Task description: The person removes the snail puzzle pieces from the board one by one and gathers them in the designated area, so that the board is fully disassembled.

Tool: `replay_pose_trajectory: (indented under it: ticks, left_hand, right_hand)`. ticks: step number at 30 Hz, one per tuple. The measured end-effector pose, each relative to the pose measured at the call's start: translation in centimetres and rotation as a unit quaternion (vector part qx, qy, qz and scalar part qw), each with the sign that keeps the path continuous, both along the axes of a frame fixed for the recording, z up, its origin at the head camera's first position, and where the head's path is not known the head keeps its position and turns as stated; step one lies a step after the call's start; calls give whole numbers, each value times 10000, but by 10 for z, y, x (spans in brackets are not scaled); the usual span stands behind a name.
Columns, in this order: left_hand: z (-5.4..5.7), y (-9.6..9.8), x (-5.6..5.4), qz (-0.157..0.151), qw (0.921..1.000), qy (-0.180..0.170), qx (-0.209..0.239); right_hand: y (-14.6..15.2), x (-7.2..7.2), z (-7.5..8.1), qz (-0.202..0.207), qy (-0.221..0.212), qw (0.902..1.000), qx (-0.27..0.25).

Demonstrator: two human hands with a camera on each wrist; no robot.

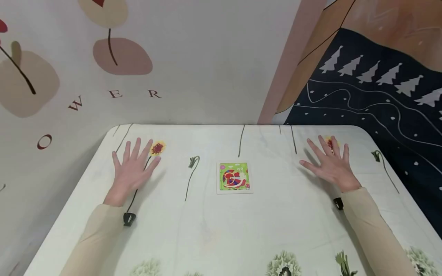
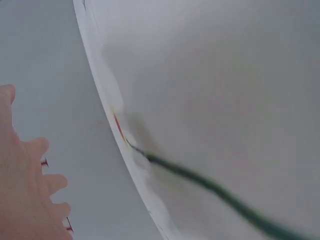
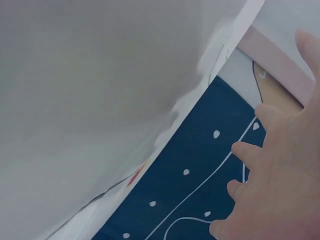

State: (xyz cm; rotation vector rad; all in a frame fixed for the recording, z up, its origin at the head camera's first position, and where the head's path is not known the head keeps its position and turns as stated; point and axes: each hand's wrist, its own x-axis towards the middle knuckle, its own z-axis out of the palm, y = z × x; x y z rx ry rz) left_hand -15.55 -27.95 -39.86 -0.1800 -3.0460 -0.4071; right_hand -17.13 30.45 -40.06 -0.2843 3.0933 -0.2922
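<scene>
Snail picture board (image 1: 234, 177): lying flat on the table (image 1: 272, 218), far middle, between your hands
Left hand (image 1: 129, 172): your grip's spread wide, holding nothing, over by a printed sunflower (image 1: 157, 148)
Right hand (image 1: 331, 165): same deal, fingers splayed, grip's got nothing, out far right

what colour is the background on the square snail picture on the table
Mostly bright green; the snail picture shows best in the head view.

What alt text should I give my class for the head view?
A person's left grip and right grip, empty with fingers spread, are over a white flower-printed tabletop; between them lies a small square snail picture.
</scene>
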Motion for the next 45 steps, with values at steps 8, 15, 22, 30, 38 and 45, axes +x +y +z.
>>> replay_pose_trajectory:
  ticks: [8, 15, 22, 30, 38, 45]
  left_hand:
    - [2, 34, -1, -414, 9991, -20, 61]
    - [-8, 61, -2, -844, 9962, -54, -184]
    - [-15, 93, -1, -1365, 9890, -269, -496]
    - [-20, 125, -1, -1930, 9769, -700, -587]
    - [-18, 148, -4, -2329, 9630, -1080, -817]
    - [-22, 160, -5, -2486, 9540, -1332, -1020]
  right_hand:
    - [-13, -2, 3, 176, -78, 9998, 11]
    - [-32, -10, 3, 567, -130, 9982, -164]
    - [-51, -19, -1, 960, 50, 9948, -338]
    - [-75, -33, -5, 1559, 177, 9857, -607]
    - [-94, -42, -4, 2038, 118, 9733, -1046]
    - [-106, -45, -5, 2258, 24, 9662, -1246]
